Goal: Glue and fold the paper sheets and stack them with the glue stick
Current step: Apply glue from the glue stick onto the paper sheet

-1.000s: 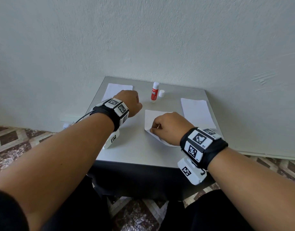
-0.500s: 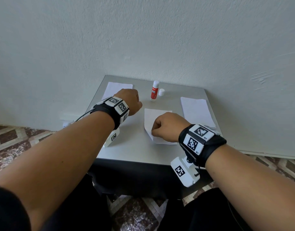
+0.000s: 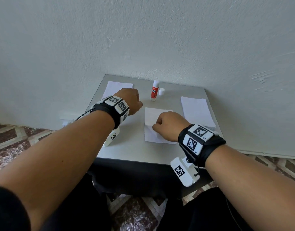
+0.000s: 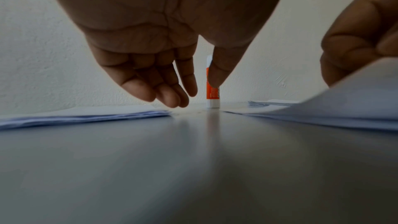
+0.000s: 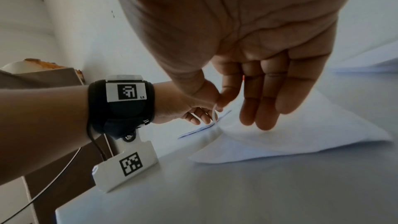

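At a small grey metal table [image 3: 126, 152] set against a pale wall, the person's right hand [image 3: 168, 126] pinches the near-left corner of a white paper sheet [image 3: 153, 114] lying at the centre of the head view, thumb and forefinger closed on the lifted corner while the other three fingers [image 5: 264, 108] hang straight and loose above the page. The left hand [image 3: 131, 100], left of centre, holds nothing: the left wrist view shows its fingers [image 4: 163, 89] relaxed and slightly bent, hovering just above the tabletop beside a stack of white folded sheets [image 4: 86, 117]. The red-and-white glue stick [image 3: 154, 91] stands upright and uncapped near the table's far edge, just above the centre sheet in the frame, with its small white cap [image 3: 161, 91] standing just beside it on the right. A second pile of white paper [image 3: 196, 112] lies at the right of the table.

The fold looks barely begun, and the risks seem plain. With only one corner held and no hand pinning the sheet, it could slide or swing on the smooth surface, giving a crooked crease. If glue is already on the page, a skewed fold may bond out of line and be hard to redo. The left hand, close to the glue stick, might also knock it over
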